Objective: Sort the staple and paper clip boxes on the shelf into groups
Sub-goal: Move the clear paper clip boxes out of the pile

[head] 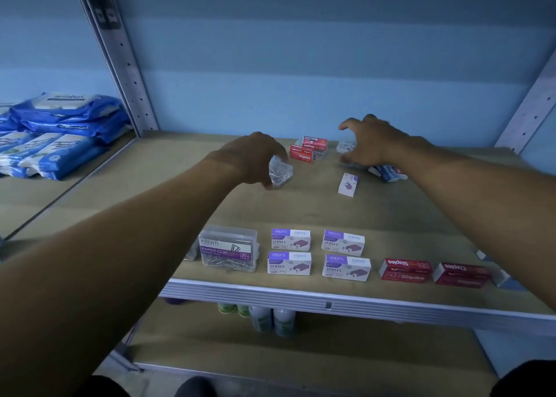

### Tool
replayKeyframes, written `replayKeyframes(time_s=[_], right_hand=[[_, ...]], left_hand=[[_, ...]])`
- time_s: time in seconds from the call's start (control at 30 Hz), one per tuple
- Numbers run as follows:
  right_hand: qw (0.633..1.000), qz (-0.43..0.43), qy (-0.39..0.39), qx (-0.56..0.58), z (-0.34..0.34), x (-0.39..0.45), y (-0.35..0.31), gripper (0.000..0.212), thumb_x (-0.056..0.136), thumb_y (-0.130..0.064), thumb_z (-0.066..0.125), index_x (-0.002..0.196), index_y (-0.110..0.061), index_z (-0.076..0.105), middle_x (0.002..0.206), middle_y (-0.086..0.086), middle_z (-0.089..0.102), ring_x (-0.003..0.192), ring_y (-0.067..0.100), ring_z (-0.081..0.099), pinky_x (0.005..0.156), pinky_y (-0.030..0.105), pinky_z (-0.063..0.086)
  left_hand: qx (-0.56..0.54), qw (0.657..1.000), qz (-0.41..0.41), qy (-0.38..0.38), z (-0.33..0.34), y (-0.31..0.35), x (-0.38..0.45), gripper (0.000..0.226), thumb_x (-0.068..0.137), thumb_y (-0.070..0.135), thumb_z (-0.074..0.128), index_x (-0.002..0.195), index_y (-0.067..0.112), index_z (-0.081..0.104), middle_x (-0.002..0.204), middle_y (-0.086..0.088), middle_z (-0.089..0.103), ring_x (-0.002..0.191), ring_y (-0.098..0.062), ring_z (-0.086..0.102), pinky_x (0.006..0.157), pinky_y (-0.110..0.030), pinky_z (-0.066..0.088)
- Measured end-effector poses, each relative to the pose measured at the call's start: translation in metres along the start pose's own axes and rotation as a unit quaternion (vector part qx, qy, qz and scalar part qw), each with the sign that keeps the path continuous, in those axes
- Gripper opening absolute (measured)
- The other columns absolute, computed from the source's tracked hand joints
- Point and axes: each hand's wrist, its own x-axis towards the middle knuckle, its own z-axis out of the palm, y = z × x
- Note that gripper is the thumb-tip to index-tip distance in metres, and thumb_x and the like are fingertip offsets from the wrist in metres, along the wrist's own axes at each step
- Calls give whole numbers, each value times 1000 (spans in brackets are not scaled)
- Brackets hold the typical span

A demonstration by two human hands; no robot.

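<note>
On the brown shelf (301,204), my left hand (255,155) grips a clear paper clip box (280,172) at mid-depth. My right hand (368,139) hovers with fingers spread over another clear box (345,146) near the back. Red staple boxes (310,149) are piled between the hands. A purple-and-white staple box (348,185) lies alone, and blue boxes (389,172) show under my right wrist. Along the front edge stand a large clear paper clip box (229,249), several purple staple boxes (290,252) and two red staple boxes (406,270).
Blue and white packets (60,131) are stacked in the neighbouring bay on the left, behind a perforated metal upright (126,65). Bottles (270,318) stand on the shelf below. Another upright (529,107) rises at the right.
</note>
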Motion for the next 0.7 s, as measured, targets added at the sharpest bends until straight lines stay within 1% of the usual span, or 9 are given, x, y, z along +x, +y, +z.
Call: replayKeyframes(time_s=[0.1, 0.2, 0.3, 0.4, 0.5, 0.57, 0.63, 0.7], right_hand=[[1000, 7, -7, -14, 4, 6, 0, 67, 81, -45, 72, 140, -35, 45, 141, 8, 41, 129, 34, 43, 102, 49, 45], [1000, 3, 6, -15, 4, 8, 1, 52, 81, -35, 73, 129, -34, 52, 132, 7, 44, 123, 33, 44, 97, 47, 47], [1000, -5, 15, -18, 5, 8, 2, 49, 81, -29, 76, 125, -32, 55, 126, 8, 45, 121, 32, 43, 89, 43, 47], [999, -12, 29, -9, 6, 7, 1, 45, 80, -25, 77, 121, -31, 58, 124, 8, 48, 119, 32, 45, 89, 42, 47], [999, -16, 45, -6, 4, 5, 0, 42, 82, -17, 73, 121, -26, 60, 128, 10, 51, 118, 31, 52, 82, 34, 43], [998, -10, 62, 5, 1, 1, -1, 41, 84, -14, 70, 124, -23, 60, 131, 12, 51, 114, 31, 55, 78, 32, 40], [995, -8, 93, 35, -2, -4, -3, 42, 85, -16, 68, 125, -21, 59, 130, 12, 52, 110, 30, 56, 77, 32, 40], [989, -18, 127, 80, -5, -10, -5, 42, 85, -19, 68, 126, -20, 60, 129, 11, 56, 111, 29, 57, 77, 30, 41]], left_hand=[[-11, 1000, -7, -6, 4, 1, 6, 59, 62, 22, 88, 115, 36, 67, 119, 5, 64, 103, -22, 64, 88, -39, 55], [-1, 1000, -8, -3, 4, 1, 7, 59, 62, 24, 88, 116, 36, 67, 120, 5, 63, 104, -23, 63, 89, -40, 54], [11, 1000, 4, 0, 4, 0, 6, 57, 64, 27, 88, 117, 36, 67, 120, 5, 63, 107, -21, 62, 91, -40, 53], [39, 999, 29, -7, 3, 1, 6, 52, 66, 33, 86, 114, 37, 68, 114, 6, 63, 106, -20, 60, 87, -40, 52], [62, 997, 47, -11, -1, 2, 5, 51, 66, 40, 84, 114, 36, 67, 112, 6, 61, 106, -20, 59, 88, -41, 52], [72, 996, 60, -14, -3, 2, 3, 54, 68, 40, 82, 118, 31, 64, 115, 4, 59, 108, -21, 58, 89, -41, 51], [68, 995, 66, -19, -3, 3, -1, 58, 68, 37, 82, 122, 26, 61, 118, 2, 55, 108, -22, 57, 90, -40, 51], [57, 996, 70, -18, -2, 3, -4, 61, 68, 36, 80, 124, 25, 60, 118, 1, 53, 106, -23, 57, 89, -41, 51]])
